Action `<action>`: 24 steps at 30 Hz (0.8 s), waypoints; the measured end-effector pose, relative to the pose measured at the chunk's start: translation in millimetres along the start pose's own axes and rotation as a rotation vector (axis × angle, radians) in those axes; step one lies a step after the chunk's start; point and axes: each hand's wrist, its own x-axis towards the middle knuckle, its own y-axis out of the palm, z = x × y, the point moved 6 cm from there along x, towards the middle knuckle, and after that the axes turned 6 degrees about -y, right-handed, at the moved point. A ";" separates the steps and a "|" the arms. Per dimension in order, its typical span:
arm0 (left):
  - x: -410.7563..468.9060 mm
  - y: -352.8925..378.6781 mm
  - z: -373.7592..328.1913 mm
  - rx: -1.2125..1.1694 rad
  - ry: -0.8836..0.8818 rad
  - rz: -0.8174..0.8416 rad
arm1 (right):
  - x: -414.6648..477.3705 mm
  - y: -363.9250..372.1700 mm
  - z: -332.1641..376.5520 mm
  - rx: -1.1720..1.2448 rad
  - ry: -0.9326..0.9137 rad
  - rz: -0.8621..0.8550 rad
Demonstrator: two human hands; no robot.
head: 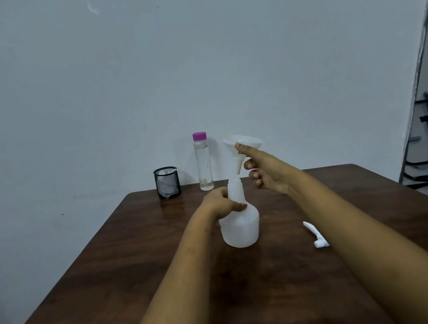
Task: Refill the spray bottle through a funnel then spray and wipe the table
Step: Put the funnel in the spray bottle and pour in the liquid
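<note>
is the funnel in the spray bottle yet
Out: the right hand holds the funnel tilted above the open neck of the spray bottle, spout not yet inside.

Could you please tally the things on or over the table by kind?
bottles: 2 (spray bottle, clear bottle)
funnel: 1
spray head: 1
mesh cup: 1
total: 5

The left hand (222,201) grips the neck of an open white spray bottle (239,221) standing on the dark wooden tabletop (139,266). The right hand (263,171) holds a white funnel (241,148) tilted just above the bottle's mouth. A spray head (315,234) lies to the right; a purple-capped water bottle (203,162) and a black mesh cup (167,182) stand at the back.
</note>
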 end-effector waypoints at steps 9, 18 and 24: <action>-17.2 5.6 3.5 -0.033 0.074 -0.052 | -15.6 9.1 -15.5 -0.136 0.025 0.020; -13.5 8.9 10.3 -0.060 0.188 -0.181 | -18.7 13.0 -25.3 -0.227 -0.050 0.067; -7.3 12.4 15.7 -0.160 0.204 -0.285 | -13.7 1.9 -36.0 -0.480 -0.159 -0.087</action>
